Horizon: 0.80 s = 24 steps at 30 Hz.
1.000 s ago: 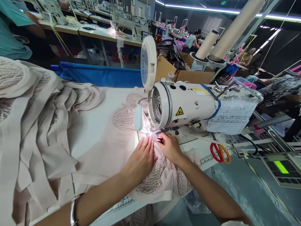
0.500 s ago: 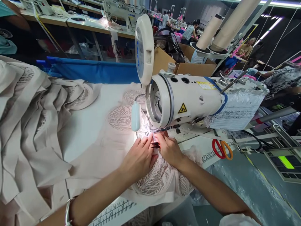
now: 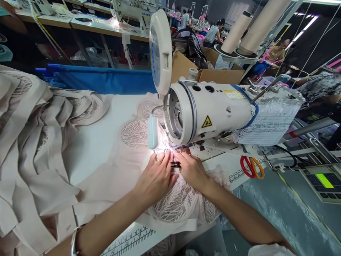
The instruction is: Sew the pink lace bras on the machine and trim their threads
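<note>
Pale pink lace fabric (image 3: 173,202) lies under and around both hands, at the needle area of a white sewing machine (image 3: 215,110). My left hand (image 3: 156,174) presses on the fabric, its fingers bent close together near the needle. Beside it my right hand (image 3: 193,170) has its fingertips at the same spot, closed around small dark-tipped snips (image 3: 176,164) whose points show between the hands. A small lit lamp (image 3: 152,131) hangs just above the left fingertips. What the left fingertips pinch, if anything, is hidden.
Piled beige fabric strips (image 3: 32,160) cover the table's left side. Scissors with red and orange handles (image 3: 252,167) lie right of the machine bed. A cardboard box (image 3: 221,76) and thread cones (image 3: 237,33) stand behind. Other people work in the background.
The left fingers have shifted slightly and lie flatter near the needle. The snips' points look a little further apart. The view has moved slightly.
</note>
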Each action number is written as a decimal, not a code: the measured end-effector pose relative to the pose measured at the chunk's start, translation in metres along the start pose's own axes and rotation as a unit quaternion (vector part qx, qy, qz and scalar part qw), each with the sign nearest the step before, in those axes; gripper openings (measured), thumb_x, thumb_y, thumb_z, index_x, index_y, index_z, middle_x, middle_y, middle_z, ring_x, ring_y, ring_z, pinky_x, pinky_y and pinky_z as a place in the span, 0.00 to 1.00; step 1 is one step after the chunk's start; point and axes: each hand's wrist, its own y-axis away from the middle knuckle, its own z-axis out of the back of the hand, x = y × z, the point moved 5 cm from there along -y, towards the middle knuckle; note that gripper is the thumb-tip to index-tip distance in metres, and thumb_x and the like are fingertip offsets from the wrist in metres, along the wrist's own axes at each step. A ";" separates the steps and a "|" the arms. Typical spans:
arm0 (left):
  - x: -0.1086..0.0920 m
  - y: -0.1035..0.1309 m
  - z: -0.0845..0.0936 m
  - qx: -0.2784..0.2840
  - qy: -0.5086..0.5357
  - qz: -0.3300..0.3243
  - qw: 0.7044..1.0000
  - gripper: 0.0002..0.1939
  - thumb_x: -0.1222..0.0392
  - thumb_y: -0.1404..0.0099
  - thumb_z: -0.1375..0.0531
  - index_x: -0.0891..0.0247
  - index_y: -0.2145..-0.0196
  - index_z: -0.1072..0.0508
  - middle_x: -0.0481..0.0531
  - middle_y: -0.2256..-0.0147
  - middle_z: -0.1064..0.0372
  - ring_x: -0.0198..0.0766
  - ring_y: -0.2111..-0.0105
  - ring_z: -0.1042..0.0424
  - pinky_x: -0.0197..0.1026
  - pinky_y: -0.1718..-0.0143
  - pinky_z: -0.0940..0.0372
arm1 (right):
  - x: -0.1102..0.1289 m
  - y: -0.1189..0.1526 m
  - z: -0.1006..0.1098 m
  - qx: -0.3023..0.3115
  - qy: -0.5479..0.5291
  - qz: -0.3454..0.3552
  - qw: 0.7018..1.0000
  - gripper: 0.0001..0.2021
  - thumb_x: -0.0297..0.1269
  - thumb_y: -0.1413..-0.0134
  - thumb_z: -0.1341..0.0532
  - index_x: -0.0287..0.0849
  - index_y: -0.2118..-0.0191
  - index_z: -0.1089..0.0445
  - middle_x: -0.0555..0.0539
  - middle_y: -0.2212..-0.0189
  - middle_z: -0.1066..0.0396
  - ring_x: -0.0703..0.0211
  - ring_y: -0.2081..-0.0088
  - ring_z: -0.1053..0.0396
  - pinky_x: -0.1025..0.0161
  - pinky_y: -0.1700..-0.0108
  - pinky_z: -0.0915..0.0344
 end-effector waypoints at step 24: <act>-0.024 0.008 0.006 0.113 -0.039 -0.090 0.989 0.22 0.64 0.32 0.46 0.73 0.42 0.29 0.70 0.40 0.34 0.65 0.40 0.35 0.59 0.43 0.36 | -0.014 0.007 0.008 0.037 -0.096 -0.015 0.995 0.20 0.22 0.40 0.46 0.45 0.45 0.30 0.45 0.57 0.32 0.57 0.58 0.29 0.65 0.56 0.33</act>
